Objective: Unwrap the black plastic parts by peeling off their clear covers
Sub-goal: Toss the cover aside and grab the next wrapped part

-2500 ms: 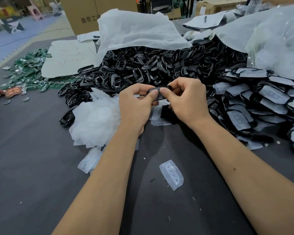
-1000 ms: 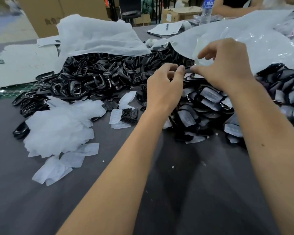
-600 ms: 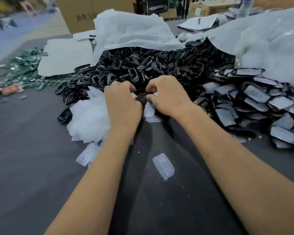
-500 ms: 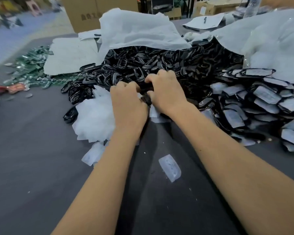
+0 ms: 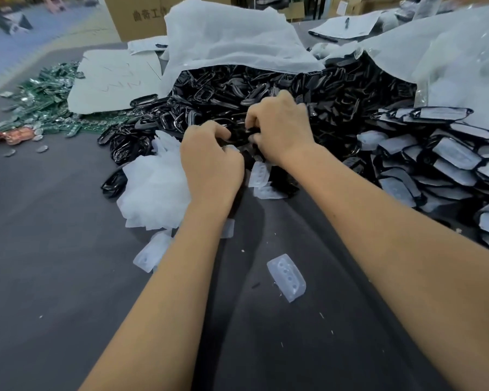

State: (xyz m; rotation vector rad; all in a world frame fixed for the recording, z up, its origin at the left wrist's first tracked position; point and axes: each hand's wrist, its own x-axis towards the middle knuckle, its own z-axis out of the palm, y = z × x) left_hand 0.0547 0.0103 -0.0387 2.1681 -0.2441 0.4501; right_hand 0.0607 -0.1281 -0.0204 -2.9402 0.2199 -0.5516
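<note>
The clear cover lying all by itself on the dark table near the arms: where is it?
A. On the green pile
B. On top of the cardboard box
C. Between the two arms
C: the lone clear cover lies flat on the dark table, in the gap between the left forearm and the right forearm.

Dark gray table [image 5: 54, 277], black parts pile [image 5: 266, 88], clear covers [image 5: 156, 187], green PCBs [image 5: 48, 91]
</note>
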